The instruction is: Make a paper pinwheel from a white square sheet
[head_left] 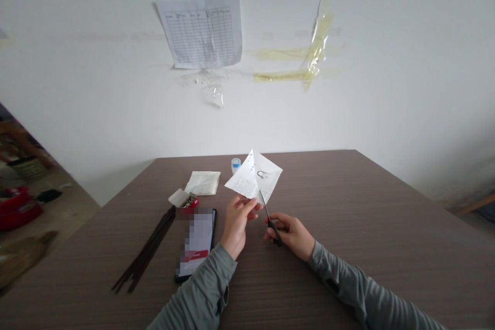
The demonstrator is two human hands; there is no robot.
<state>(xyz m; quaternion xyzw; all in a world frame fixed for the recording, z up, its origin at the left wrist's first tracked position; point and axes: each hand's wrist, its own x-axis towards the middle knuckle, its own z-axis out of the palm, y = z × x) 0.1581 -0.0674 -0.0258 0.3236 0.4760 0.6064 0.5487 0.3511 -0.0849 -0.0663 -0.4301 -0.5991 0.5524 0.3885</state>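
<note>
My left hand [238,219] pinches the lower corner of a folded sheet of printed paper [266,172], held up above the table. A crease runs down the paper, and text and a small dark picture show on it. In my right hand [290,232] is a pair of scissors [274,227] with black handles, my fingers closed around them. The blades point up and to the left and lie against the paper's lower edge. Whether the blades are parted, I cannot tell.
On the brown table [367,227] lie a phone [197,242], dark thin strips [149,247], a small open red-and-white box [187,201] and a folded pale paper [203,183]. A small clear container with blue [235,164] stands behind my paper. The white wall rises at the table's back edge.
</note>
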